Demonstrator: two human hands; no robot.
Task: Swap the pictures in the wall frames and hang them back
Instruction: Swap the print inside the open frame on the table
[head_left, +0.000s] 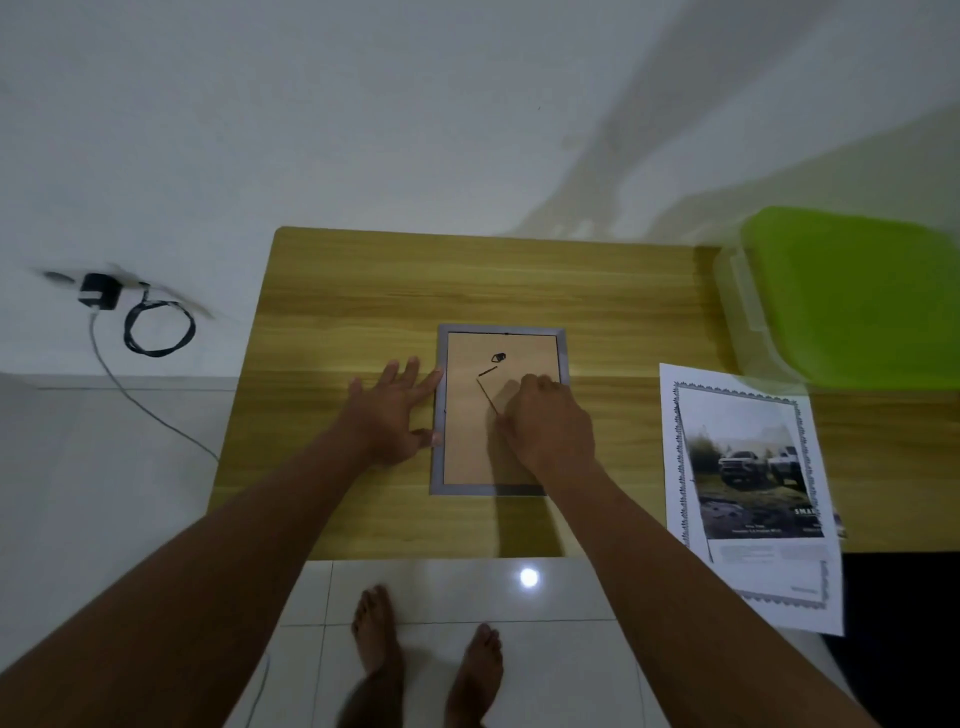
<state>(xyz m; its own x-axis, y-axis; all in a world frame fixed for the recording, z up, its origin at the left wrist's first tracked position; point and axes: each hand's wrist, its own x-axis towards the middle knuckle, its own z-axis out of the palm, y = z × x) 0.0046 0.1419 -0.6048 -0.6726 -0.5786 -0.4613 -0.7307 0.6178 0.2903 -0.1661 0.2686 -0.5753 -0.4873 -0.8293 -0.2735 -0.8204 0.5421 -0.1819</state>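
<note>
A grey picture frame (439, 467) lies face down in the middle of the wooden table (363, 291), its brown backing board (467, 441) facing up with a black hanger near the top. My left hand (395, 410) rests flat on the table against the frame's left edge, fingers spread. My right hand (545, 426) sits on the backing board, fingers pinched at the fold-out stand (491, 389). A printed picture of trucks (748, 483) lies loose on the table to the right, overhanging the front edge.
A green-lidded plastic box (852, 296) stands at the table's back right corner. A black charger with a coiled cable (150, 327) hangs on the white wall at left. My bare feet stand on the tiled floor (457, 587) below the table's front edge.
</note>
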